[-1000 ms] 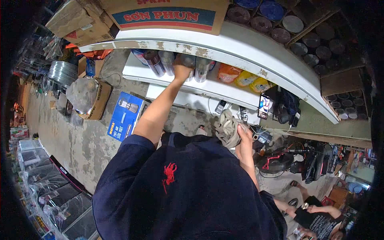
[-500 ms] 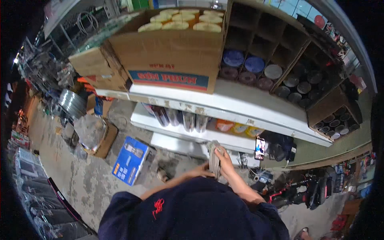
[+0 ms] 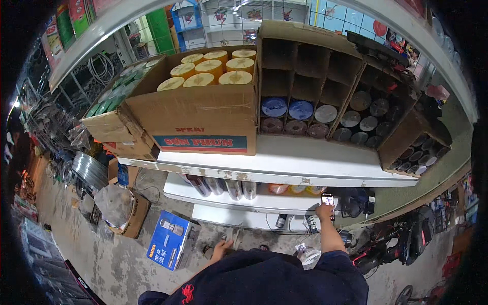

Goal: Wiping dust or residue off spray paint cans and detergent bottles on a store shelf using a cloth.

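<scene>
My right hand (image 3: pixel 324 211) is stretched out to a phone (image 3: pixel 328 199) with a lit screen at the edge of the lower white shelf. Its fingers are closed around the phone's lower part, though they show small. Low in front of me, my left hand (image 3: pixel 220 249) is closed on a grey-beige cloth (image 3: pixel 235 238) that hangs beside it. The cloth covers part of the left fingers.
A white shelf (image 3: pixel 284 165) bears a cardboard box (image 3: pixel 203 119) of yellow-capped spray cans and divided cartons (image 3: pixel 310 86) of cans. Bottles (image 3: pixel 234 189) stand below. On the floor are a blue box (image 3: pixel 168 241), a small fan (image 3: pixel 308 255) and a motorbike (image 3: pixel 396 244).
My right hand has let go of the cloth and moved right to the phone. The left hand has moved left with the cloth. My view has tilted up.
</scene>
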Demonstrator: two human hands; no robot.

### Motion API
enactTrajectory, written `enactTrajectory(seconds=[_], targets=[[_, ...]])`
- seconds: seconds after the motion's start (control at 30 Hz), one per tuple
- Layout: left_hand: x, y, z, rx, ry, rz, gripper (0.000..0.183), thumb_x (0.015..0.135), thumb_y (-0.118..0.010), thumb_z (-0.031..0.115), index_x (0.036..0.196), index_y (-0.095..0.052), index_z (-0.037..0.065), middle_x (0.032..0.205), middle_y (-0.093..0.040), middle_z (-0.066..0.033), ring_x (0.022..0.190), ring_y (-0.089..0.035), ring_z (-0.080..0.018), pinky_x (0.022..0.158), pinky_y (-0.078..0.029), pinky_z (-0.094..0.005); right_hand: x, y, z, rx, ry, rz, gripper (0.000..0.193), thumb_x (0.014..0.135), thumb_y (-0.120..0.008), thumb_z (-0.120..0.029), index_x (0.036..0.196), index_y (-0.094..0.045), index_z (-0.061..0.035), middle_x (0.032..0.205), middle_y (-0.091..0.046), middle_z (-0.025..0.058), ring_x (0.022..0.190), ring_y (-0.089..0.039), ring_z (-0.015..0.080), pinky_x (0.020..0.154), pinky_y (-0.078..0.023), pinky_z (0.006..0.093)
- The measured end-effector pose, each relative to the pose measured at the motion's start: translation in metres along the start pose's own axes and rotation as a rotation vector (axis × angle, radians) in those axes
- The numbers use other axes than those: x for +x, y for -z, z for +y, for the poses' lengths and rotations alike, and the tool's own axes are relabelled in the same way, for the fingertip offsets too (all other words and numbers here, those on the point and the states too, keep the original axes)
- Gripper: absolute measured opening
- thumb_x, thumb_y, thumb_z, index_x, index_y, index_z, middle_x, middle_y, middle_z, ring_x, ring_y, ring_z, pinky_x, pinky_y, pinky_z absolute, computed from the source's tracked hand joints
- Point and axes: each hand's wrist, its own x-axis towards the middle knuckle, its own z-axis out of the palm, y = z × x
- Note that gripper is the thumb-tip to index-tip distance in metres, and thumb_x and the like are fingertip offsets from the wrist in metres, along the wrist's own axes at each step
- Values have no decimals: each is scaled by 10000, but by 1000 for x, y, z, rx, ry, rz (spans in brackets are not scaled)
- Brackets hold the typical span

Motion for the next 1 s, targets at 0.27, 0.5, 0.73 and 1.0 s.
enactTrajectory(seconds=[0.27, 0.5, 0.73, 1.0], targets=[[-5, 18, -11, -76, -113, 141, 211, 739, -545, 229, 605, -475, 82, 519, -398, 27, 460, -362, -78, 430, -251, -226, 82, -92, 9, -96, 160, -169, 326, 707, -451, -293, 927, -571, -85, 984, -542, 83, 952, -486, 251, 845, -240, 539], [0, 30, -37, 293, -376, 291, 247, 718, -533, 240, 580, -492, 40, 526, -411, 5, 480, -375, -97, 464, -289, -256, -2, 25, -20, -151, 693, -596, 362, 681, -502, -359, 897, -586, -82, 899, -567, 136, 862, -528, 255, 759, -400, 353], [-43, -1, 25, 399, -611, 347, 274, 717, -501, 255, 734, -582, -7, 637, -542, -62, 602, -485, -145, 584, -376, -266, -172, 325, -21, 441, 1674, -1157, 338, 786, -456, -319, 976, -501, -42, 952, -527, 114, 831, -510, 259, 699, -410, 329], [80, 56, 35, 617, -799, 30, 298, 741, -460, 289, 815, -601, 37, 725, -572, -140, 690, -541, -196, 641, -411, -308, -312, 484, 20, 373, 2121, -538, 188, 681, -501, -201, 580, -484, -44, 629, -476, 101, 625, -489, 204, 744, -373, 476]])
